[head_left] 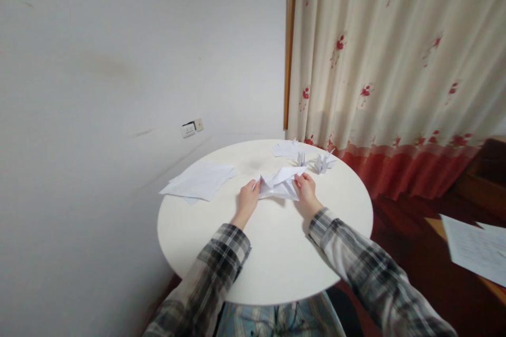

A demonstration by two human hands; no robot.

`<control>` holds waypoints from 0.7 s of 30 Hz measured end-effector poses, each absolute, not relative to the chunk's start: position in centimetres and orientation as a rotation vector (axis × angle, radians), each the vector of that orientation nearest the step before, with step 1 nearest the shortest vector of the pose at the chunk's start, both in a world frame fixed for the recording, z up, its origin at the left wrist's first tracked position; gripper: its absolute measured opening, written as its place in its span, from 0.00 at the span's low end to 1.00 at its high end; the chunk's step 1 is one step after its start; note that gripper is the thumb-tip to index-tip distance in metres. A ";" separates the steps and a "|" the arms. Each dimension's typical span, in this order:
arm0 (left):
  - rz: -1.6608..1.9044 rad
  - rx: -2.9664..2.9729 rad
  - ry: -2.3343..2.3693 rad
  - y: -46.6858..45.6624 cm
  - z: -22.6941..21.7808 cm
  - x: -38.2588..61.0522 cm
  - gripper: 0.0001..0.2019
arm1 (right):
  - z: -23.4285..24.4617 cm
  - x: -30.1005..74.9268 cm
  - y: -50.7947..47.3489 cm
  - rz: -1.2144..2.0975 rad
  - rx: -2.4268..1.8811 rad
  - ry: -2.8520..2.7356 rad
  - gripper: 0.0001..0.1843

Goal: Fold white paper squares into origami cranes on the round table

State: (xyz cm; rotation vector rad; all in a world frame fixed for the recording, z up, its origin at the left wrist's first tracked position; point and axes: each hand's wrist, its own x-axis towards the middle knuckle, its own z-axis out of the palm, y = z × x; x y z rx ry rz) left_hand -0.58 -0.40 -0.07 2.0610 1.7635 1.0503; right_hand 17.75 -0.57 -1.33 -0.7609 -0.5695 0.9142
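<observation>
A partly folded sheet of white paper (280, 185) is held up just above the round white table (272, 253). My left hand (249, 197) pinches its left edge, thumb on top. At its right side my right hand (307, 190) grips the paper between thumb and fingers. The paper has creases and raised flaps, with one point reaching to the upper right. Right behind it stand folded paper cranes (324, 162), close to my right hand.
A stack of white paper sheets (201, 180) lies on the table's left. More folded paper (285, 148) sits at the far edge. A wall with a socket (188, 130) is beyond, a floral curtain (367, 79) at right. Written sheets (474, 247) rest on wooden furniture, lower right.
</observation>
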 end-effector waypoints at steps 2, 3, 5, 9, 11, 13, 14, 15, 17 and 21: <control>1.102 2.039 1.753 -0.3 -0.1 -0.7 0.14 | -1.5 17.9 -0.5 0.912 -0.786 -0.535 0.11; 1.132 2.026 1.741 -0.2 -0.2 -0.7 0.13 | -1.5 17.9 -0.4 0.905 -0.803 -0.514 0.12; 1.168 1.993 1.716 -0.2 -0.3 -0.8 0.11 | -1.7 18.0 -0.4 0.887 -0.856 -0.454 0.13; 1.095 1.957 1.688 -0.1 -0.4 -0.7 0.12 | -2.0 18.3 -0.2 0.862 -0.953 -0.352 0.14; 1.045 1.981 1.685 -0.2 -0.5 -0.6 0.14 | -2.2 18.5 -0.1 0.849 -0.970 -0.336 0.14; 0.992 2.013 1.703 -0.3 -0.5 -0.5 0.19 | -2.3 18.5 0.0 0.838 -0.976 -0.342 0.12; 0.959 2.023 1.715 -0.3 -0.5 -0.4 0.21 | -2.4 18.5 0.0 0.833 -0.976 -0.351 0.11; 0.925 2.028 1.726 -0.4 -0.5 -0.4 0.23 | -2.5 18.5 0.1 0.824 -0.977 -0.359 0.10; 0.864 2.032 1.731 -0.4 -0.5 -0.3 0.26 | -2.5 18.3 0.1 0.800 -0.984 -0.360 0.08; 0.796 2.091 1.706 -0.6 -0.4 -0.3 0.27 | -2.3 18.1 0.0 0.793 -0.970 -0.390 0.06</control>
